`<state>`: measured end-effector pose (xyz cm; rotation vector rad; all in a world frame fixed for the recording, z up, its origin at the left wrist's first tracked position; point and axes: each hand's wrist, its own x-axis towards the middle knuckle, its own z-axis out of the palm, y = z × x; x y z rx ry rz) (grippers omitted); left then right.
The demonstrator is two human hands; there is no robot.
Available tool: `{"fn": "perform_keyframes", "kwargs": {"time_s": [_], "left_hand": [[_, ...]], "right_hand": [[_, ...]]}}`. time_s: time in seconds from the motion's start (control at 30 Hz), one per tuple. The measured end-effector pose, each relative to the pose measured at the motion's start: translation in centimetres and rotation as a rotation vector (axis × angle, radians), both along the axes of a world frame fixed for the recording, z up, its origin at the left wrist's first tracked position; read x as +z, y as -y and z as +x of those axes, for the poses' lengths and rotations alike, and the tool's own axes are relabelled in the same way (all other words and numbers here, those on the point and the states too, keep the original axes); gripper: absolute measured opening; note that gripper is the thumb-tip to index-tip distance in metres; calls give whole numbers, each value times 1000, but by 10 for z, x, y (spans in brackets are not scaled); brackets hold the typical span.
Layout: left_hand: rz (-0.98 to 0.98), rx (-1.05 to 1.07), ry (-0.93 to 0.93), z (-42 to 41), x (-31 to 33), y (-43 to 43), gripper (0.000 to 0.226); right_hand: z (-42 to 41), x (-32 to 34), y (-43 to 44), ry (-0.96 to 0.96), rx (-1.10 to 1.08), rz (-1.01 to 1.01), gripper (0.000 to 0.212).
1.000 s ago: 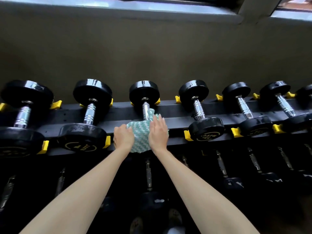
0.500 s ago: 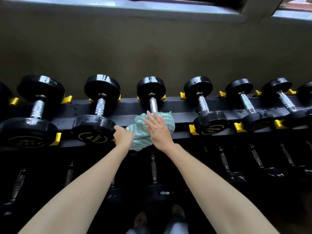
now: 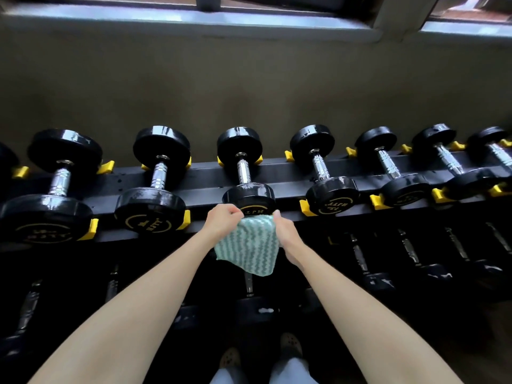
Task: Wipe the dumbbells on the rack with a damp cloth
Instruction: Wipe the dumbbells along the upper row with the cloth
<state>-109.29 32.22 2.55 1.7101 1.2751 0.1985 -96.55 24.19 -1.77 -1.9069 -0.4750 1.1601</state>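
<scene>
A green and white zigzag cloth hangs between my two hands just in front of the rack. My left hand pinches its upper left corner. My right hand grips its right edge. Directly behind the cloth sits the middle dumbbell, black heads with a chrome handle, its near head uncovered and shiny. Several more black dumbbells lie in a row on the top shelf, such as one to the left and one to the right.
The black rack rail carries yellow cradle stops. A lower shelf holds darker dumbbells in shadow. A grey-brown wall rises behind the rack, a window ledge above it. My shoes show at the bottom.
The cloth has come off the middle dumbbell's near head and is now held up and spread between both hands. My right hand went from flat on the cloth to gripping its edge.
</scene>
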Motion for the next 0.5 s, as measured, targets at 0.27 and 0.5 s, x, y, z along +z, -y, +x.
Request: {"fn": "perform_keyframes", "kwargs": {"time_s": [0.27,0.5], "left_hand": [[83,-377,-215,76,5,17,20],[116,-142,-358,154,-25,25,22]], "right_hand": [[83,-1,41,-51,-3,-205,14],[140,-19,44,-159,-151,-164,13]]}}
